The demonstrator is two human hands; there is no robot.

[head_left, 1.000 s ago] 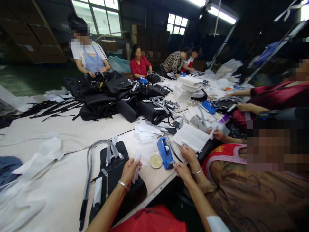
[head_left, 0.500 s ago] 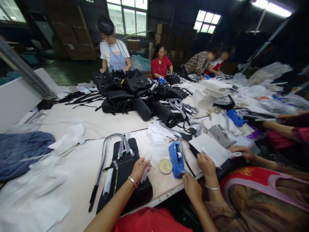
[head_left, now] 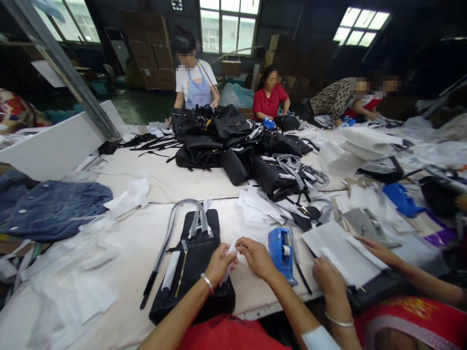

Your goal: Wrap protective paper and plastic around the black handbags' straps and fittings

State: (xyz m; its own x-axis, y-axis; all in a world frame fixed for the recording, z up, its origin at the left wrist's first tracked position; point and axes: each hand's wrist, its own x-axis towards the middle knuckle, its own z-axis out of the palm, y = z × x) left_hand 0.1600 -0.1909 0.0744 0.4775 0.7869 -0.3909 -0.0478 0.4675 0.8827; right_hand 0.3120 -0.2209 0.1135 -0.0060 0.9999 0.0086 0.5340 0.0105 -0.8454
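Observation:
Folded white paper (head_left: 228,260) is gripped in my left hand (head_left: 218,265), over the lower right of a black backpack (head_left: 200,253). My right hand (head_left: 257,257) has its fingertips pinched at the paper's upper end; whether a bit of tape is between them is too small to tell. The backpack lies flat, with a gold zipper (head_left: 181,273), a white-wrapped piece (head_left: 170,271) beside it, and a clear-wrapped strap (head_left: 170,223) looping out to the left. Right of my right hand stands a blue tape dispenser (head_left: 281,253).
Black bags (head_left: 233,141) are heaped across the table. White paper sheets (head_left: 262,204) lie beyond the dispenser. At my right, a co-worker's hands (head_left: 330,277) hold a white sheet (head_left: 339,248) over a black bag. Denim cloth (head_left: 54,206) lies at the left.
My right hand has moved from the tape dispenser's front end up and left to the paper in my left hand. The view has turned left. The small round dish is now hidden.

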